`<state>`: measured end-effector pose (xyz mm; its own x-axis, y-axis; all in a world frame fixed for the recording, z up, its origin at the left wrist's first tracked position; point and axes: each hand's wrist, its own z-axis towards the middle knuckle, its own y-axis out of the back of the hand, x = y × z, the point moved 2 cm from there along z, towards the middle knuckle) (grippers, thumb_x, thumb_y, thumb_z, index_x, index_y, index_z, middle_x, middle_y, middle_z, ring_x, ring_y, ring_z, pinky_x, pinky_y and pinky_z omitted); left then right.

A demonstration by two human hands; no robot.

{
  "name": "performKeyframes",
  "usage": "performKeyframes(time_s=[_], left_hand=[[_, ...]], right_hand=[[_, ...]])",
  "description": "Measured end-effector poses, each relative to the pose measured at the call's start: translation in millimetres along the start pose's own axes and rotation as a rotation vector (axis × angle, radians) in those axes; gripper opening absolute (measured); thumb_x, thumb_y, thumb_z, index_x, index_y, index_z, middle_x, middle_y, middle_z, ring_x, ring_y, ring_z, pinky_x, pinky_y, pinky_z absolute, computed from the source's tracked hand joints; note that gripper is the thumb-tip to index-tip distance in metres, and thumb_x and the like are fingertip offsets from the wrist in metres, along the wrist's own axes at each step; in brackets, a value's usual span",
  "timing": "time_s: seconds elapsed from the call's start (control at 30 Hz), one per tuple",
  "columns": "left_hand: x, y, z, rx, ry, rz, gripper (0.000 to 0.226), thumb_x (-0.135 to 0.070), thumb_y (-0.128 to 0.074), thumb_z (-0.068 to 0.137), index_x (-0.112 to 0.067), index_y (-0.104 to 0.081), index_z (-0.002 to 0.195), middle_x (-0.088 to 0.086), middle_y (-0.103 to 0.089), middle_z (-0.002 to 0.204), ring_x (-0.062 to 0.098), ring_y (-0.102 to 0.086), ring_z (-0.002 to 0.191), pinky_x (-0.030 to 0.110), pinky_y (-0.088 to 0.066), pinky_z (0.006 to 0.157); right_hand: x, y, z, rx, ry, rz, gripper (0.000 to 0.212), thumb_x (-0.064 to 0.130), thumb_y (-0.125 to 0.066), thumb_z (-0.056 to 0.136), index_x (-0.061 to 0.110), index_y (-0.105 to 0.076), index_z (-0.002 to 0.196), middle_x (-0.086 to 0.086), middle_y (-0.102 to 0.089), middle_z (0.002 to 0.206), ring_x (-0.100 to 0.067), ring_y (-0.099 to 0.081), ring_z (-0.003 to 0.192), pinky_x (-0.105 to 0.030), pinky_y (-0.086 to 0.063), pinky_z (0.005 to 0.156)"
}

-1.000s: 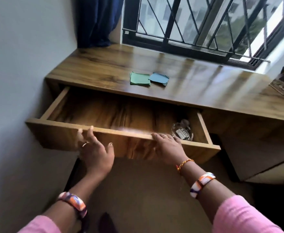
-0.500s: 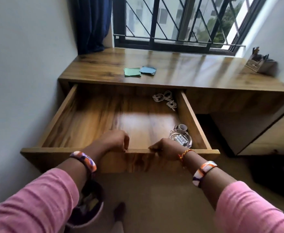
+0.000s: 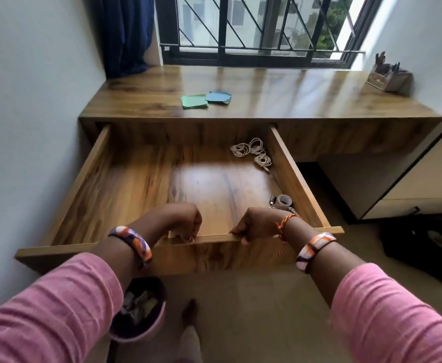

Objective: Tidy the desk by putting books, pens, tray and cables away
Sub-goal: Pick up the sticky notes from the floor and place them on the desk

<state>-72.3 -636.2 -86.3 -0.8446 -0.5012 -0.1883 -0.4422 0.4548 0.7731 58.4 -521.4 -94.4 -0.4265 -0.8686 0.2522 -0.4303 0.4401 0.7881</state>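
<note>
The wooden desk's wide drawer (image 3: 89, 176) stands pulled far out. My left hand (image 3: 180, 220) and my right hand (image 3: 256, 224) both grip the top of its front panel, fingers curled over the edge. Coiled white cables (image 3: 254, 153) lie in the drawer's back right corner. A roll of tape (image 3: 284, 199) and a glass dish, mostly hidden by my right wrist, sit in the front right corner. On the desk top (image 3: 280, 98) lie green sticky notes (image 3: 194, 101) and blue sticky notes (image 3: 218, 96). A pen holder (image 3: 387, 76) stands at the far right.
A pink bin (image 3: 140, 310) with rubbish stands on the floor below the drawer, beside my foot (image 3: 189, 314). A white cabinet (image 3: 408, 184) is under the desk's right side, with a dark object (image 3: 429, 244) on the floor. The wall lies to the left; a barred window and a blue curtain (image 3: 125, 32) are behind.
The drawer has slid out toward me from partly open to far out, uncovering the cables at its back. Both hands moved from its front face to gripping the top edge.
</note>
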Motion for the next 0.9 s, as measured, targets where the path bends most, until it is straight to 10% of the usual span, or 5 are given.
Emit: performKeyframes(time_s=[0.1,0.47,0.67,0.8,0.9], left_hand=[[6.4,2.1,4.0,0.048,0.013,-0.055,0.017,-0.001,-0.065,0.079,-0.011,-0.067,0.093,0.012,-0.068,0.101,0.027,-0.067,0.09,0.041,-0.059,0.074],[25.7,47.8,53.1,0.535,-0.049,-0.235,0.028,-0.021,-0.053,0.093,-0.016,-0.058,0.12,0.011,-0.066,0.114,0.019,-0.064,0.096,0.034,-0.053,0.082],[73.9,166.4,146.3,-0.232,-0.097,-0.541,0.033,-0.023,-0.061,0.088,-0.014,-0.058,0.12,0.004,-0.062,0.12,0.016,-0.059,0.106,0.027,-0.046,0.086],[115.1,235.9,213.2,-0.669,0.179,-0.533,0.053,-0.037,-0.057,0.089,-0.012,-0.044,0.134,0.014,-0.043,0.142,0.03,-0.035,0.132,0.034,-0.031,0.106],[126.9,269.1,260.9,-0.707,0.381,-0.498,0.063,-0.048,-0.048,0.09,-0.014,-0.031,0.141,0.016,-0.02,0.153,0.034,-0.01,0.141,0.044,-0.018,0.111]], right_hand=[[-2.0,3.1,3.3,0.029,-0.012,0.051,0.044,0.013,-0.065,0.085,0.015,-0.056,0.128,0.0,-0.063,0.122,-0.006,-0.047,0.09,-0.013,-0.032,0.075],[-16.8,35.4,50.5,0.417,0.02,0.327,0.038,0.012,-0.056,0.09,0.011,-0.055,0.128,-0.012,-0.06,0.127,-0.025,-0.058,0.114,-0.034,-0.05,0.088],[-43.3,135.9,145.8,0.015,0.069,0.239,0.026,0.022,-0.06,0.089,0.019,-0.066,0.114,-0.003,-0.068,0.102,-0.009,-0.057,0.078,-0.023,-0.047,0.067],[-75.7,212.6,208.7,-0.506,-0.033,0.332,0.033,0.022,-0.064,0.085,0.018,-0.062,0.118,-0.005,-0.065,0.118,-0.017,-0.059,0.107,-0.022,-0.044,0.089],[-107.6,256.7,258.6,-0.85,-0.228,0.468,0.044,0.021,-0.063,0.085,0.016,-0.055,0.127,-0.01,-0.058,0.128,-0.025,-0.049,0.122,-0.031,-0.04,0.104]])
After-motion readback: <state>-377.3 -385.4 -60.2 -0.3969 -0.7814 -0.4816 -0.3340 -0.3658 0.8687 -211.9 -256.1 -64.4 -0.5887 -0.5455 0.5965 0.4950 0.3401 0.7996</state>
